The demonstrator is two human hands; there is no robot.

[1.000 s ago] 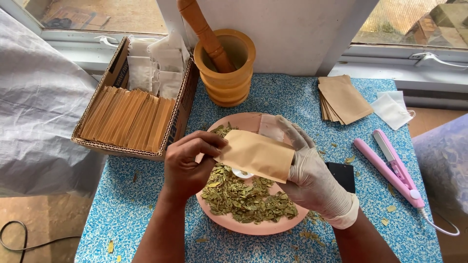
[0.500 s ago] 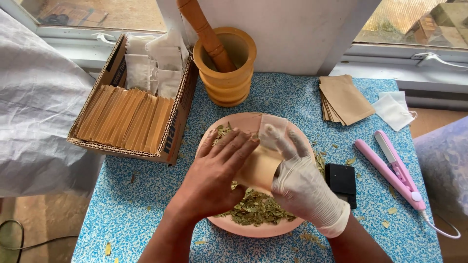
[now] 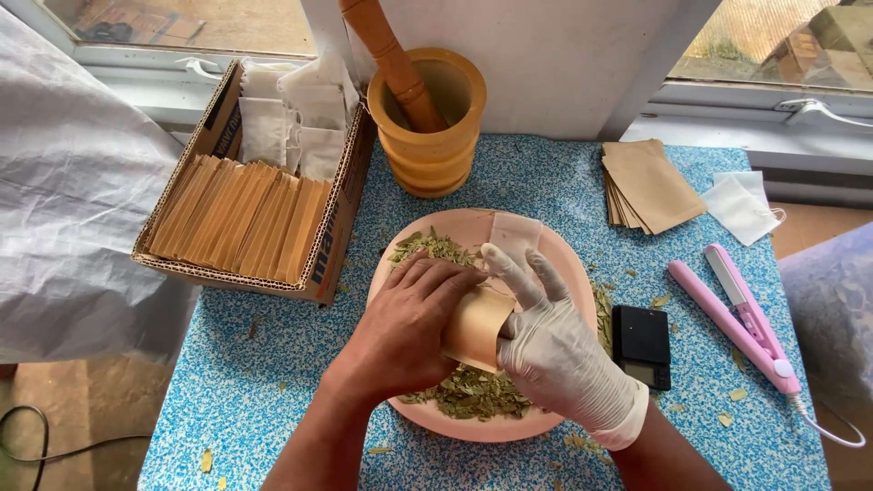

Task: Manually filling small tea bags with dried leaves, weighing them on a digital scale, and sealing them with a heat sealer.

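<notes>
A pink plate (image 3: 564, 264) holding dried green leaves (image 3: 473, 400) sits in the middle of the blue speckled table (image 3: 227, 382). Over it, my right hand (image 3: 559, 350), in a white glove, grips a small brown paper pouch (image 3: 475, 327) that is held open. My bare left hand (image 3: 409, 323) lies flat over the leaves with its fingertips at the pouch's mouth, touching it. A small white sachet (image 3: 515, 238) rests on the plate's far side.
A cardboard box (image 3: 332, 245) of brown pouches and white sachets stands at the left. A wooden mortar (image 3: 432, 136) with a pestle (image 3: 391, 59) is behind the plate. Brown pouches (image 3: 647, 186), a white sachet (image 3: 741, 207), a pink sealing tool (image 3: 741, 318) and a small black scale (image 3: 642, 345) lie to the right.
The pouch came down from above the plate to the leaves and is now held open. My left hand flattened and moved over the leaves to the pouch's mouth.
</notes>
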